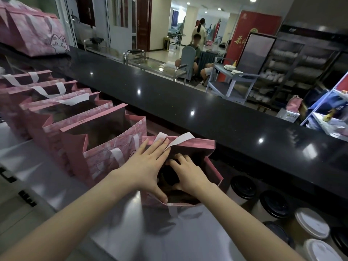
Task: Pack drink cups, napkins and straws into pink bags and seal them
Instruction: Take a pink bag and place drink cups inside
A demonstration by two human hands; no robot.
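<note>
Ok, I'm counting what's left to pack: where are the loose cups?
In the head view they stand at the lower right, black-lidded cups and white-lidded cups, just right of the open pink bag and below the black counter.

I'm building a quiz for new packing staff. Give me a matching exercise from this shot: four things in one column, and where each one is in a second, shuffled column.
1 left hand
2 right hand
3 cat-face bag
4 white-lidded cup

A on the black counter, far left
B inside the open pink bag
C lower right, beside black-lidded cups
D spread on that bag's left rim

Pairs: 1-D, 2-B, 3-A, 4-C
</note>
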